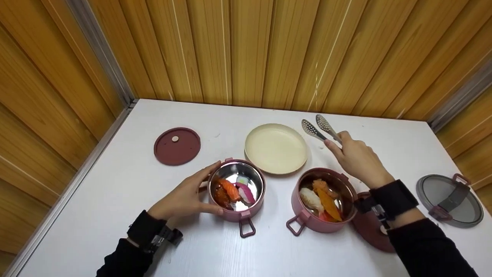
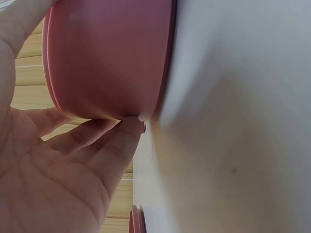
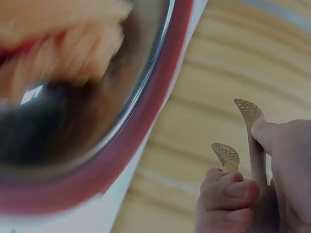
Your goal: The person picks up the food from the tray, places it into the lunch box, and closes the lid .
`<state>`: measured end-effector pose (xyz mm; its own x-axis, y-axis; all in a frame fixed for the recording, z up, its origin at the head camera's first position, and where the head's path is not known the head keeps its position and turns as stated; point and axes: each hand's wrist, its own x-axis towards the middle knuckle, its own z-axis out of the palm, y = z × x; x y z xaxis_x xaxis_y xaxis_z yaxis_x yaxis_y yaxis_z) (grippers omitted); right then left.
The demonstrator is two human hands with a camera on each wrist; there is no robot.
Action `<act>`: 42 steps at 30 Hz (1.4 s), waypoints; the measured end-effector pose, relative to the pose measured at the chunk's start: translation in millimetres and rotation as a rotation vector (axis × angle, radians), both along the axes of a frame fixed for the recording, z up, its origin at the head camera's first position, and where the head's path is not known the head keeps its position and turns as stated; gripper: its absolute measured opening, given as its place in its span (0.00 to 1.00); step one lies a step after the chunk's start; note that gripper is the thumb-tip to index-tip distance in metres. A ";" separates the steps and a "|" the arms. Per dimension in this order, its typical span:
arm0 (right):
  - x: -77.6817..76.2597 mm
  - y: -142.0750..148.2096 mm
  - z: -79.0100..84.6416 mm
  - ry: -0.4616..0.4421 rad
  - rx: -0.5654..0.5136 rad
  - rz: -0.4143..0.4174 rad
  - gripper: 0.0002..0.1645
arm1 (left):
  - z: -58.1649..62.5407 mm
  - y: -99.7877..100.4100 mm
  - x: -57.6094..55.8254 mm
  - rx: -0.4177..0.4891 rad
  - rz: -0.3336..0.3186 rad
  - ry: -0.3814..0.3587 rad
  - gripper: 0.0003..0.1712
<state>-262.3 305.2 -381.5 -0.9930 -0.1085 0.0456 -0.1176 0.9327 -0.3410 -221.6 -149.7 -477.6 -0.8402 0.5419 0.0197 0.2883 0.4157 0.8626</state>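
My left hand grips the side of a pink pot, thumb at the near wall and fingers around the far left. Inside lie sushi pieces: an orange-topped one, a magenta-and-white one and a brown one. My right hand holds metal tongs, whose perforated tips are apart with nothing between them, beyond the second pink pot. That pot contains a white piece, an orange slice and other food. The left wrist view shows fingers against the pot wall.
A cream plate lies behind the two pots. One dark red lid is at the back left; another lies partly under the right forearm. A grey lid with pink clips rests at far right. Wooden panels border the table.
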 end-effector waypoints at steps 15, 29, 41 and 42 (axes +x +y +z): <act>-45.9 59.0 -43.9 -0.221 -0.010 -0.042 0.40 | -1.3 -7.6 3.2 0.008 -0.002 0.000 0.72; -88.2 113.6 -105.6 -0.332 0.047 -0.039 0.52 | 0.6 -6.5 3.1 0.002 0.015 -0.017 0.72; -49.5 85.2 -57.0 -0.344 0.069 -0.042 0.41 | 2.7 -5.6 3.3 0.012 -0.008 -0.012 0.72; -45.0 82.0 -52.3 -0.352 0.064 -0.039 0.40 | 2.8 -5.4 3.4 0.010 -0.009 -0.010 0.72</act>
